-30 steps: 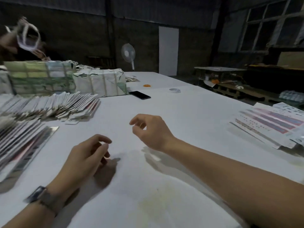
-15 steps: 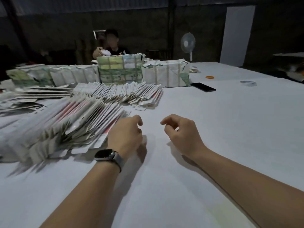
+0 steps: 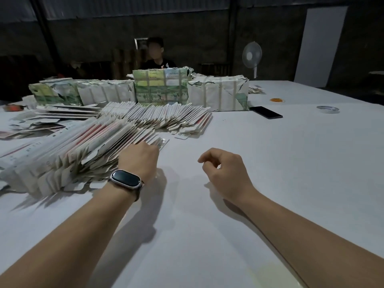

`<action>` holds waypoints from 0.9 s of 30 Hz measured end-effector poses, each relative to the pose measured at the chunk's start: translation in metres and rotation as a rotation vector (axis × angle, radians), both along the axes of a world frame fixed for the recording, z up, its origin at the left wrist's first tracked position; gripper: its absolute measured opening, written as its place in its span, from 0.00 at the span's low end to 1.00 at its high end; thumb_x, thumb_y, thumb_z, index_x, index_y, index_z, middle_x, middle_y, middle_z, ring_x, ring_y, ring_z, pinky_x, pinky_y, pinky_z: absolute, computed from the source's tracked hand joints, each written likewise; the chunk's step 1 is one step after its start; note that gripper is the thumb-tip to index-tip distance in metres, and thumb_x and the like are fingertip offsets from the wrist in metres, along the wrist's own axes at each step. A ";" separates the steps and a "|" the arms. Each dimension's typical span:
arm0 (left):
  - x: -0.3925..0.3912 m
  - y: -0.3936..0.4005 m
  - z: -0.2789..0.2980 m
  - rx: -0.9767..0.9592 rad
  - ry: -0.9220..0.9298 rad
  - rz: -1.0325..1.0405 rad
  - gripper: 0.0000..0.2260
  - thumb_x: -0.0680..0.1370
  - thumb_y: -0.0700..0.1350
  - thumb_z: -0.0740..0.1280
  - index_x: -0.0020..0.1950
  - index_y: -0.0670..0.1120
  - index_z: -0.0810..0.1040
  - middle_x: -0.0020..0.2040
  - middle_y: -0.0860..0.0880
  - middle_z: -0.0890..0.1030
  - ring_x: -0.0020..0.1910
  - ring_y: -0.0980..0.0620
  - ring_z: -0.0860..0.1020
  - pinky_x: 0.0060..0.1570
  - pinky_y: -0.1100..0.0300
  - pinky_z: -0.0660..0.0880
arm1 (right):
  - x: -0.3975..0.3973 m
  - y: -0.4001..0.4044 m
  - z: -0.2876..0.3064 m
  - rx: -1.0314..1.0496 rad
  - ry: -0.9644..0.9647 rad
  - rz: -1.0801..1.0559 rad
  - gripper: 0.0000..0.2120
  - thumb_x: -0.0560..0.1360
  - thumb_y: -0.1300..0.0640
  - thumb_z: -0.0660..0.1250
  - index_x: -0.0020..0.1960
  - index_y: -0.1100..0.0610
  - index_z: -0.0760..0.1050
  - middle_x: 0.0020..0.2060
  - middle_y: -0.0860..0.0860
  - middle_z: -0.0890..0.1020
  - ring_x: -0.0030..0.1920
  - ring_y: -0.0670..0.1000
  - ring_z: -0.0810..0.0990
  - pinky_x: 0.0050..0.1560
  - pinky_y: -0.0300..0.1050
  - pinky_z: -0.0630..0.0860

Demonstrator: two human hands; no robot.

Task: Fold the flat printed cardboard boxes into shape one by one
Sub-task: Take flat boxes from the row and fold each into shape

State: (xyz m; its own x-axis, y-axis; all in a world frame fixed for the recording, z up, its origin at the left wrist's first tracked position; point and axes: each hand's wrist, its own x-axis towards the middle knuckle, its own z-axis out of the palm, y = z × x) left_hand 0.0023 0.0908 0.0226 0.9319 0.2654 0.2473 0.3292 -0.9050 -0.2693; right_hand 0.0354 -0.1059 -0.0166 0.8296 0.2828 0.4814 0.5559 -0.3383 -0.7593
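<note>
Left hand (image 3: 138, 157) on fanned cardboard boxes (image 3: 87, 150)

Just one camera here, worn on the person's head, wide-angle, pointing forward and down across the white surface (image 3: 270, 163). It sits close over the near edge, so both forearms run up from the bottom corners, with the left hand (image 3: 138, 157) and right hand (image 3: 225, 170) mid-frame. The far edge and a dark wall fill the top. Straight lines bow near the borders. No second view to overlap with.
</note>
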 end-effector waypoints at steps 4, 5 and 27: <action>-0.009 -0.003 0.001 0.010 -0.056 -0.093 0.08 0.76 0.47 0.72 0.50 0.46 0.75 0.50 0.45 0.80 0.50 0.39 0.82 0.38 0.53 0.69 | 0.004 0.001 -0.001 -0.042 -0.020 -0.002 0.14 0.74 0.63 0.65 0.39 0.44 0.77 0.28 0.34 0.77 0.30 0.39 0.76 0.35 0.29 0.67; -0.011 -0.003 0.002 -0.021 -0.090 -0.123 0.09 0.75 0.45 0.71 0.47 0.47 0.71 0.47 0.45 0.77 0.48 0.38 0.81 0.37 0.53 0.68 | 0.003 0.002 -0.001 -0.046 -0.023 0.003 0.13 0.74 0.63 0.65 0.39 0.44 0.77 0.28 0.33 0.76 0.30 0.39 0.76 0.34 0.29 0.67; -0.015 -0.063 -0.026 -2.070 -0.523 -0.400 0.17 0.78 0.30 0.62 0.57 0.52 0.72 0.46 0.48 0.82 0.35 0.53 0.83 0.26 0.60 0.76 | 0.020 -0.004 0.002 0.451 0.436 -0.029 0.33 0.79 0.60 0.69 0.79 0.52 0.59 0.47 0.50 0.86 0.44 0.50 0.86 0.49 0.53 0.84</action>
State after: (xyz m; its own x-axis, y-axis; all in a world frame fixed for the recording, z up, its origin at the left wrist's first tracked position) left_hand -0.0126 0.0279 -0.0037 0.9524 0.2784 0.1241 -0.2012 0.2684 0.9421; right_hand 0.0553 -0.1095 -0.0149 0.9810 0.1049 0.1633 0.1578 0.0581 -0.9858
